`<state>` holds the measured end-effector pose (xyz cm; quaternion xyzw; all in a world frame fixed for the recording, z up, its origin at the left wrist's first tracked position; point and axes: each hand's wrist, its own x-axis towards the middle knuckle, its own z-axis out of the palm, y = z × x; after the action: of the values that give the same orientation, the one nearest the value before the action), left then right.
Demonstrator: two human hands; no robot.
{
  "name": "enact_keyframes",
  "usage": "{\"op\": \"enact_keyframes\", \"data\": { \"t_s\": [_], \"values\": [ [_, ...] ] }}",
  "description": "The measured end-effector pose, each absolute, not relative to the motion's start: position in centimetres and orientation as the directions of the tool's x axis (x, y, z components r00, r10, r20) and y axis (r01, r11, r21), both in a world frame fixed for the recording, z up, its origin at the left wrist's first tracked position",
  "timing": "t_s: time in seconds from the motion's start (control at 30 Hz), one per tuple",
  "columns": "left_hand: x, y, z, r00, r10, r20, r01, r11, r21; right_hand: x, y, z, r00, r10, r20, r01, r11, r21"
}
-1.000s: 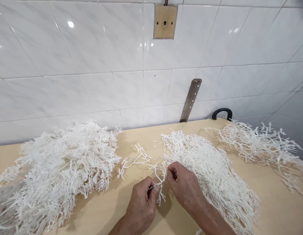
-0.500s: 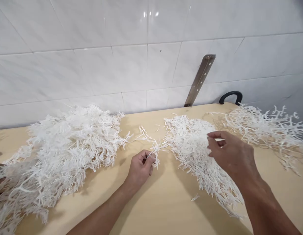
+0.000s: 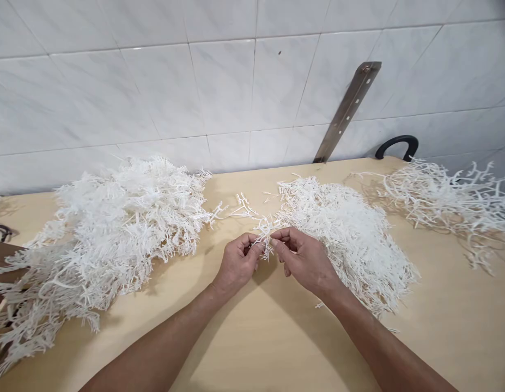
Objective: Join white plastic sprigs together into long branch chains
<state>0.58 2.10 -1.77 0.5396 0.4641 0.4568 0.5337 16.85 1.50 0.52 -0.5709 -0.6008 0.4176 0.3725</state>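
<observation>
Sprig of white branching strands (image 3: pixel 267 226) lies between the 2 hands (image 3: pixel 238 262) (image 3: pixel 304 258), both pinching it.

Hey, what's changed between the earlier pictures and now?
The right hand swung out rightward over the right-hand heap of thin white strands, then came back left to the white branching sprig at the left hand; whether it dropped anything out there isn't clear. The view tipped downward too. The left hand stayed closed on the sprig, and the perforated dark metal strip stayed put.
</observation>
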Motion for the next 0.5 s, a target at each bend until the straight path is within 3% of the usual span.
{"op": "enact_keyframes", "data": {
  "t_s": [0.17, 0.5],
  "values": [
    [0.7, 1.93, -1.64, 0.131, 0.991, -0.016, 0.008, 0.015, 1.0, 16.97, 1.77, 0.14, -0.197, 0.972, -0.132, 0.299, -0.069, -0.952],
    [0.75, 1.78, -1.99, 0.121, 0.993, -0.002, 0.094, -0.01, 0.996, 16.57, 1.53, 0.3, -0.122, 0.979, -0.164, 0.352, -0.112, -0.929]
  ]
}}
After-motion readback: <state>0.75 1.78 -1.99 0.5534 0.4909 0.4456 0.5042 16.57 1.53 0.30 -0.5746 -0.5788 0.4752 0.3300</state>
